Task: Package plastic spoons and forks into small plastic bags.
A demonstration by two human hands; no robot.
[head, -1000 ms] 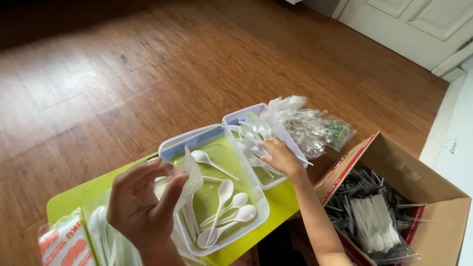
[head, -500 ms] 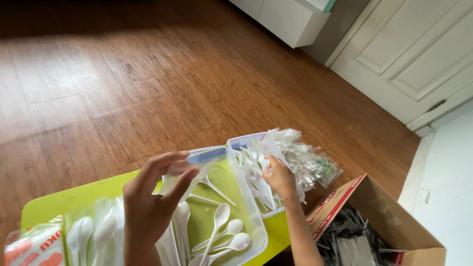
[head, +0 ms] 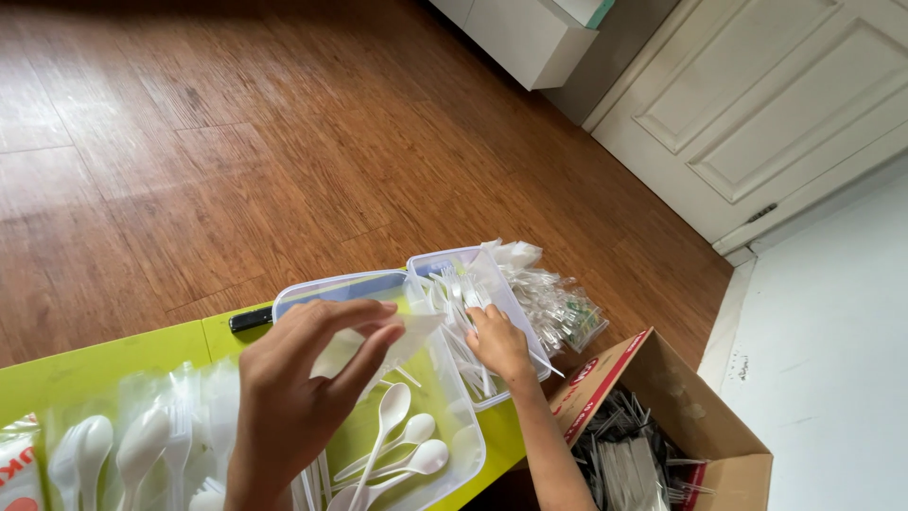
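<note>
**Hands at the cutlery tubs: a clear packet pinched, forks being picked over**

Both hands are engaged over the lime-green worktop (head: 104, 355). The left hand (head: 298, 393) is raised over the nearer clear plastic tub (head: 454, 449), its fingers curled part-way and closed in a pinch on a thin clear plastic packet (head: 402, 333), which is held just above the tub. White plastic spoons (head: 402, 440) are seen lying loose in that tub. The right hand (head: 498, 343) is laid palm-down in the farther clear plastic tub (head: 492, 274), fingers bent among the white plastic forks (head: 452, 289); whether one is actually gripped cannot be told.

Wrapped white spoons in clear film (head: 113, 445) are spread on the worktop to the left, and a heap of clear-wrapped cutlery packets (head: 558, 303) lies just beyond the farther tub. An open brown cardboard box (head: 700, 416) of wrapped cutlery stands on the wooden floor (head: 189, 142) to the right.

The step in hand is judged to be the sorting of cutlery between the tubs. For the next move, a firm hold on a single fork would be called for, lifted clear without the neighbouring pieces being dragged along.
</note>
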